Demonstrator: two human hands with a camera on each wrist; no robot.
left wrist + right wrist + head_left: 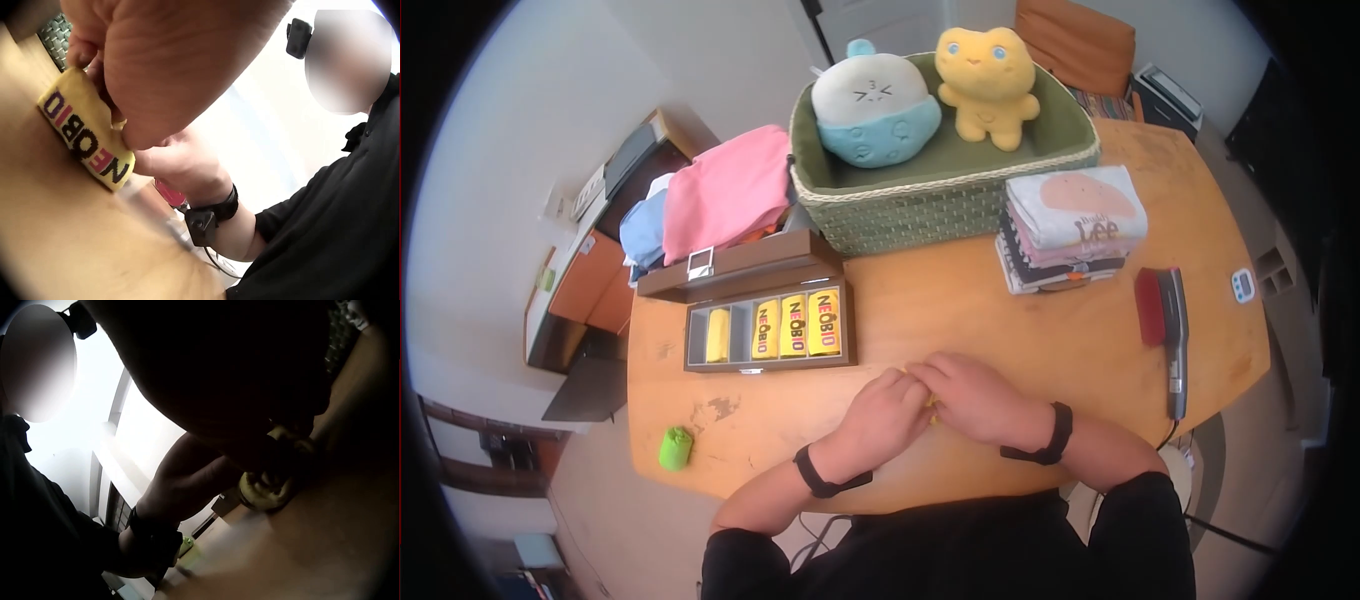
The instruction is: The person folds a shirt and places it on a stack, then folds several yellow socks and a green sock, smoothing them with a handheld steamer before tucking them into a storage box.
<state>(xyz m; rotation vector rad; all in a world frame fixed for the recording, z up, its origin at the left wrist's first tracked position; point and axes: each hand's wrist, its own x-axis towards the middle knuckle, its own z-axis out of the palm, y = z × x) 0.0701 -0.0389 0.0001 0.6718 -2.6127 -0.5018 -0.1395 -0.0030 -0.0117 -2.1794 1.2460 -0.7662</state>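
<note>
Both hands meet over the wooden table (1020, 330) near its front edge. My left hand (882, 412) and right hand (968, 393) hold a small yellow cloth roll (929, 404) between them, mostly hidden in the head view. In the left wrist view the roll (84, 139) lies on the table, printed NEOBIO, pinched by the left hand (115, 119), with the right hand (178, 164) behind it. The right wrist view is dark; it shows the roll's end (269, 487) under the right hand's fingers. An open brown box (768, 332) to the left holds several matching yellow rolls.
A green woven basket (930, 205) with two plush toys stands at the back. Folded shirts (1070, 230) are stacked to its right, pink and blue clothes (720, 190) to its left. A red brush (1162, 320) and a small timer (1243, 285) lie right. A green roll (676, 447) sits front left.
</note>
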